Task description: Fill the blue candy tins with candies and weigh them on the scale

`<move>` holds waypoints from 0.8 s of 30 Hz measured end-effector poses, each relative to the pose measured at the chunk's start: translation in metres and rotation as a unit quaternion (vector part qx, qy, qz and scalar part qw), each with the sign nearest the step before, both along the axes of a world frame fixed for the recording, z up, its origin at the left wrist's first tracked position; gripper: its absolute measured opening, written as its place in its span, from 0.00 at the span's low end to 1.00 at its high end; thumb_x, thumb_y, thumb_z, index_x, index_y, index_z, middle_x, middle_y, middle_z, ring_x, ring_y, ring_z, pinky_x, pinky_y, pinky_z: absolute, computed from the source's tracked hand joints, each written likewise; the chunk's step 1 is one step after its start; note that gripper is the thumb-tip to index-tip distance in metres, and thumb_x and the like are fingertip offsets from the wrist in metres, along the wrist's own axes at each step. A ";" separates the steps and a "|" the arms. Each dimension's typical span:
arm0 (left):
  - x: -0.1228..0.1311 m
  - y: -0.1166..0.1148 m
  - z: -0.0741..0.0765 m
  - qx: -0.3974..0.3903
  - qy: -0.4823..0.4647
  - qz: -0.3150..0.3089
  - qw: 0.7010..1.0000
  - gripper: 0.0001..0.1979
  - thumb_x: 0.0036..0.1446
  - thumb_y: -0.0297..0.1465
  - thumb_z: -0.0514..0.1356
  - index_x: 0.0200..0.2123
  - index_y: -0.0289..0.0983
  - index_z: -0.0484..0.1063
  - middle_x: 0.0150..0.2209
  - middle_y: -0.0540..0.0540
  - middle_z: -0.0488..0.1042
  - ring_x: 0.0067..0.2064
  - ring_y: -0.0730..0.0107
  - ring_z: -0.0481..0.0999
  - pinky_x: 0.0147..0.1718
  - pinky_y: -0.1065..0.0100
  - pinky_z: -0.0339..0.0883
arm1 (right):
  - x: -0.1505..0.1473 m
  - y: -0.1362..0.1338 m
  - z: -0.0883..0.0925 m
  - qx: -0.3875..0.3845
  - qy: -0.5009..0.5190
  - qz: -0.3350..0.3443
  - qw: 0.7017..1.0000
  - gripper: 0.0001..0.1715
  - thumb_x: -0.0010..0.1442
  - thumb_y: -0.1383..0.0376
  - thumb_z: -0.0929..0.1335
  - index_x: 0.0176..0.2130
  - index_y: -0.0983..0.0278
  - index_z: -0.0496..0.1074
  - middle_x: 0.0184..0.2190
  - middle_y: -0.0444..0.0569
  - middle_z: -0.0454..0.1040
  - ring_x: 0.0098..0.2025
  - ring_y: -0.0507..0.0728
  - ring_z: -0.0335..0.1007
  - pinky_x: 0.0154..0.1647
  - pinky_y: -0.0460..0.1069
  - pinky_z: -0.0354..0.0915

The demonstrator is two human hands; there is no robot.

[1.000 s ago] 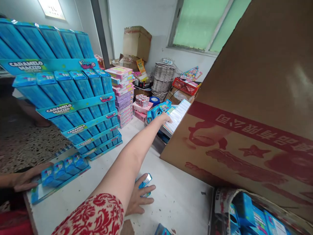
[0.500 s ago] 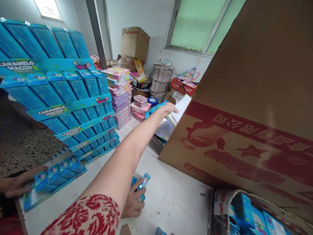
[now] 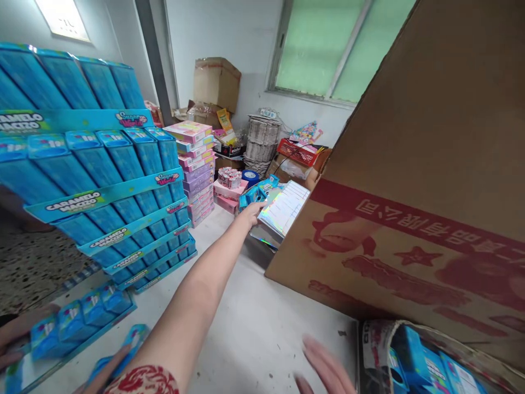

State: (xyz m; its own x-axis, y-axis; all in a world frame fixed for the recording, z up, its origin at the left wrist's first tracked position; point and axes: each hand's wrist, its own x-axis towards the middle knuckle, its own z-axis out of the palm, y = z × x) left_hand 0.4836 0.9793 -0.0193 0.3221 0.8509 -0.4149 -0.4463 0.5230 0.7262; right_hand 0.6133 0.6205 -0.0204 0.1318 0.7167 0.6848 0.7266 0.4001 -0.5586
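Observation:
My left hand reaches far forward, its fingers closed on the left edge of a stack of white printed sheets. A shiny silvery sheet lies under the stack, and the large carton covers the right side. Low in the picture, my right hand hovers over the white table, blurred, fingers apart and nothing in them. At the lower left, another person's hands are at a blue tray with several blue boxes; one hand holds more blue boxes.
A tall stack of blue display trays stands left. Pink and purple boxes are piled behind. A large brown carton fills the right, with a container of blue boxes below it. Skin shows behind the carton's edge.
My left hand and the sheets have come nearer and to the left. My right hand has come into clear view. The other person's hand has carried blue boxes left to the tray.

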 end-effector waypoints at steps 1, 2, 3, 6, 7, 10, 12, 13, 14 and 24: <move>0.001 0.001 -0.002 -0.004 -0.006 0.005 1.000 0.10 0.56 0.27 0.57 0.42 0.30 0.70 0.22 0.46 0.75 0.24 0.66 0.76 0.33 0.63 0.73 | -0.011 0.024 0.001 -0.007 -0.018 0.025 0.999 0.20 0.59 0.54 0.67 0.52 0.46 0.67 0.48 0.47 0.71 0.50 0.60 0.69 0.41 0.56 0.74; 0.002 0.002 -0.003 -0.005 -0.011 0.012 1.000 0.10 0.56 0.26 0.57 0.42 0.30 0.70 0.21 0.46 0.74 0.23 0.67 0.76 0.32 0.63 0.73 | -0.022 0.052 0.003 -0.013 -0.045 0.064 0.997 0.23 0.60 0.58 0.66 0.55 0.51 0.65 0.50 0.48 0.70 0.52 0.60 0.69 0.47 0.57 0.72; 0.002 0.002 -0.004 -0.004 -0.018 0.019 1.000 0.10 0.56 0.25 0.57 0.42 0.30 0.70 0.21 0.46 0.74 0.22 0.67 0.75 0.32 0.63 0.73 | -0.033 0.082 0.005 -0.032 -0.061 0.084 0.994 0.27 0.62 0.61 0.64 0.59 0.58 0.61 0.55 0.53 0.66 0.57 0.61 0.63 0.54 0.59 0.67; 0.002 0.003 -0.009 0.008 -0.039 0.037 0.998 0.09 0.55 0.23 0.57 0.41 0.27 0.71 0.21 0.44 0.74 0.22 0.67 0.75 0.30 0.64 0.73 | -0.060 0.167 0.012 -0.117 -0.044 0.028 0.992 0.36 0.60 0.64 0.62 0.64 0.72 0.50 0.63 0.63 0.51 0.66 0.64 0.46 0.60 0.61 0.57; 0.002 0.004 -0.011 0.012 -0.046 0.043 0.998 0.09 0.54 0.22 0.58 0.40 0.26 0.71 0.21 0.44 0.75 0.22 0.66 0.75 0.30 0.64 0.73 | -0.066 0.189 0.013 -0.158 -0.025 -0.002 0.987 0.38 0.58 0.66 0.62 0.64 0.76 0.48 0.64 0.66 0.48 0.67 0.65 0.42 0.62 0.61 0.54; 0.003 0.005 -0.017 0.027 -0.064 0.054 0.996 0.08 0.52 0.20 0.59 0.38 0.25 0.72 0.22 0.41 0.75 0.24 0.64 0.77 0.32 0.63 0.74 | -0.078 0.234 0.009 -0.218 0.042 -0.088 0.971 0.42 0.56 0.67 0.63 0.64 0.77 0.46 0.65 0.68 0.41 0.68 0.68 0.33 0.64 0.64 0.45; 0.003 0.006 -0.023 0.037 -0.072 0.061 0.995 0.09 0.50 0.19 0.60 0.37 0.25 0.73 0.24 0.40 0.76 0.27 0.62 0.78 0.35 0.61 0.74 | -0.081 0.248 0.001 -0.220 0.089 -0.135 0.962 0.44 0.55 0.64 0.64 0.64 0.77 0.46 0.65 0.69 0.41 0.68 0.69 0.30 0.63 0.65 0.42; 0.003 0.006 -0.026 0.043 -0.075 0.064 0.994 0.09 0.50 0.19 0.61 0.37 0.26 0.74 0.25 0.40 0.76 0.29 0.61 0.78 0.36 0.61 0.74 | -0.081 0.252 -0.004 -0.218 0.107 -0.151 0.958 0.45 0.54 0.63 0.65 0.64 0.77 0.46 0.65 0.68 0.42 0.67 0.70 0.30 0.63 0.65 0.42; 0.003 0.007 -0.029 0.048 -0.077 0.065 0.994 0.10 0.49 0.19 0.62 0.37 0.26 0.74 0.26 0.39 0.77 0.30 0.60 0.79 0.37 0.61 0.74 | -0.082 0.255 -0.008 -0.216 0.121 -0.160 0.956 0.45 0.54 0.62 0.65 0.64 0.76 0.47 0.65 0.68 0.43 0.67 0.71 0.31 0.63 0.65 0.42; -0.002 -0.002 -0.029 0.103 -0.095 0.049 0.989 0.19 0.47 0.17 0.59 0.46 0.28 0.73 0.37 0.37 0.78 0.38 0.61 0.78 0.43 0.61 0.71 | -0.075 0.253 -0.021 -0.209 0.116 -0.133 0.962 0.37 0.58 0.58 0.62 0.62 0.73 0.54 0.63 0.61 0.51 0.67 0.66 0.37 0.64 0.60 0.39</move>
